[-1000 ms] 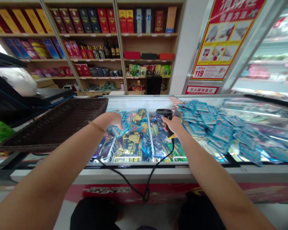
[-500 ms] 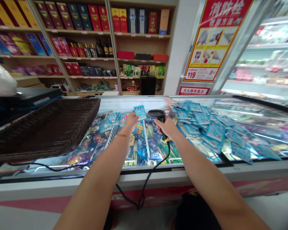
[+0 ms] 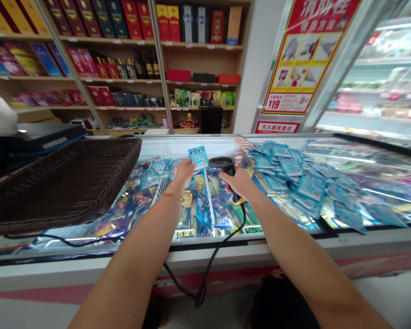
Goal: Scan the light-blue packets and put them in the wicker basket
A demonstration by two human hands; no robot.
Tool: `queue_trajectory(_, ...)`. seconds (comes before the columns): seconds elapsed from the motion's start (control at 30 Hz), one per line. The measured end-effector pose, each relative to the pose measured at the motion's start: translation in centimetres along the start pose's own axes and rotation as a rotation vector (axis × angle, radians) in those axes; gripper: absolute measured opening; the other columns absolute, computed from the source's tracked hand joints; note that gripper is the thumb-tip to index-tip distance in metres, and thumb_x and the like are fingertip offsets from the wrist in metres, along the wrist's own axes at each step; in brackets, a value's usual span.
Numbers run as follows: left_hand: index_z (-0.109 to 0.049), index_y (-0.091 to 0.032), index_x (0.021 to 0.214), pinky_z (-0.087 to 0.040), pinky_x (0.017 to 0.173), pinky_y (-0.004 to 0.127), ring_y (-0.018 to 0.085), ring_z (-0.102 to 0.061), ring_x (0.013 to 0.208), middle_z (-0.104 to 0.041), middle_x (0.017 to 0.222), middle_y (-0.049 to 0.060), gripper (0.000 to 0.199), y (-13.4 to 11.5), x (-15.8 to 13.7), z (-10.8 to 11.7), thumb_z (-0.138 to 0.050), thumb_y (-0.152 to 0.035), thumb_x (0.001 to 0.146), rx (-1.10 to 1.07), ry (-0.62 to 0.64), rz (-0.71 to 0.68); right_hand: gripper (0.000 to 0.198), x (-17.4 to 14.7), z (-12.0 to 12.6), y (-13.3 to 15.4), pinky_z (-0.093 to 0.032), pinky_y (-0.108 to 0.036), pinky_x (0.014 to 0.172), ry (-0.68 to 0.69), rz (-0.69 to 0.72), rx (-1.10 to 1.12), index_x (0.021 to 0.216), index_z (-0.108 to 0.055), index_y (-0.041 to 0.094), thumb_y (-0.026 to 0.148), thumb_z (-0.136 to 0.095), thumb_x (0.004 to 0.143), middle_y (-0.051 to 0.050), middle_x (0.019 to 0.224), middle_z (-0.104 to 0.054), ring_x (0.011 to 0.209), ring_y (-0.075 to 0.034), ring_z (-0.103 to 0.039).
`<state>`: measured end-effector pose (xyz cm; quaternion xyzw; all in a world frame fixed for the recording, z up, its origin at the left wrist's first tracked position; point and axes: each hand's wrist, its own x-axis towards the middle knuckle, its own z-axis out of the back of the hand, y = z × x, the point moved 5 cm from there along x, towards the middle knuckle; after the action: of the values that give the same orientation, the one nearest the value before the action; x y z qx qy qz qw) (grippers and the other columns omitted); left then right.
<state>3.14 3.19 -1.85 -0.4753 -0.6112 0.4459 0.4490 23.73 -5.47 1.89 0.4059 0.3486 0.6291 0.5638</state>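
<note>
Over the glass-topped freezer, my left hand [image 3: 185, 172] pinches a light-blue packet [image 3: 198, 158] by its lower left edge. My right hand [image 3: 239, 182] is wrapped round the handle of a black barcode scanner [image 3: 222, 162], whose head points toward the packet, a short gap apart from it. A black cable [image 3: 222, 242] hangs from the scanner's handle down over the freezer's front edge. To the right, a heap of similar blue packets [image 3: 310, 186] lies on the glass. A few more blue packets [image 3: 150, 178] lie to the left of my left hand.
A dark brown wicker basket [image 3: 123, 171] rests on the freezer's left end. Bagged goods [image 3: 188, 214] fill the white wire compartments below my hands. Shelves [image 3: 202, 45] with boxes and bottles stand behind, beside a red and yellow sign [image 3: 299, 68] on the wall.
The view has shifted slightly. Both hands keep their holds; the packet and the scanner stay about the same distance apart.
</note>
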Motion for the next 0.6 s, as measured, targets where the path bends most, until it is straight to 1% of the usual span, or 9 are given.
queue_trajectory(0.27, -0.065, -0.017, 0.071, -0.057, 0.092, 0.043, 0.019, -0.067, 0.084, -0.068, 0.071, 0.0, 0.013, -0.02, -0.07, 0.17, -0.074, -0.021, 0.063, -0.007, -0.005, -0.009, 0.025, -0.52, -0.02, 0.62, -0.042, -0.022, 0.04, 0.016, -0.004, -0.04, 0.066, -0.053, 0.02, 0.028, -0.064, 0.086, 0.0, 0.046, -0.06, 0.035, -0.013, -0.055)
queue_trajectory(0.6, -0.065, -0.016, 0.075, -0.057, 0.093, 0.045, 0.022, -0.07, 0.091, -0.072, 0.077, 0.003, 0.018, 0.28, 0.17, 0.2, -0.076, -0.022, 0.063, -0.033, -0.004, -0.002, 0.023, -0.21, -0.02, 0.24, -0.044, -0.022, 0.041, 0.021, 0.009, -0.045, 0.066, -0.052, 0.021, 0.026, -0.063, 0.086, 0.0, 0.046, -0.06, 0.036, -0.014, -0.056)
